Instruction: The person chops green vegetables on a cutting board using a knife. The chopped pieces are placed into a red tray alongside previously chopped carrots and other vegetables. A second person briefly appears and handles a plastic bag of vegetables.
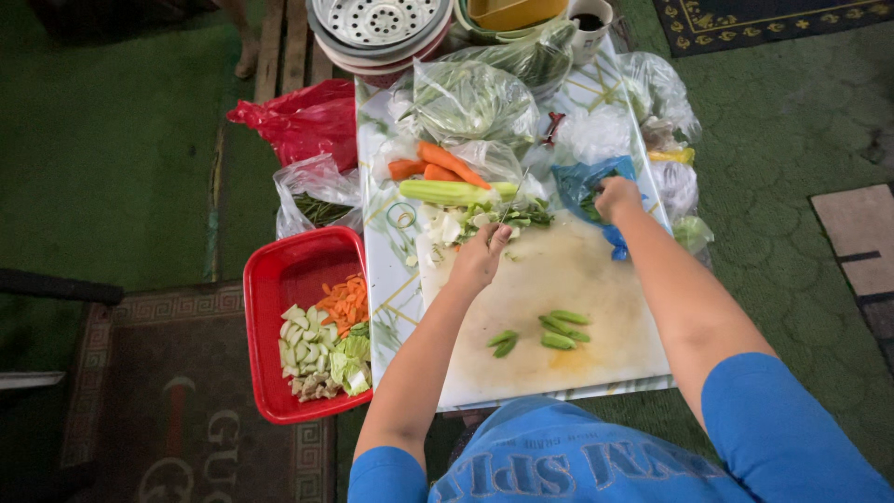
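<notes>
**Knife hand on the board, other hand in the blue bag**

The left hand [480, 258] rests at the far edge of the pale cutting board [559, 335], fingers curled together around what looks like a thin knife [507, 207], its blade pointing away toward a small heap of chopped greens [521, 216]. The grip itself is partly hidden, so how firmly it is held cannot be told. The right hand [616, 197] is closed at the mouth of a blue plastic bag [577, 182] at the board's far right corner, fingers bunched on the film or on the green vegetables inside; which one is unclear.

The bag is probably light, limp and slippery, best pinched at its rim. Near the middle of the board lie several green pods [549, 333], likely light, firm and a little slick, easiest taken across their width. Beyond the board sit carrots [438, 163] and a pale green stalk [452, 192].

To the left of the worktop [386, 279], a red basket [279, 279] holds cut carrot, pale slices and leafy pieces.
</notes>
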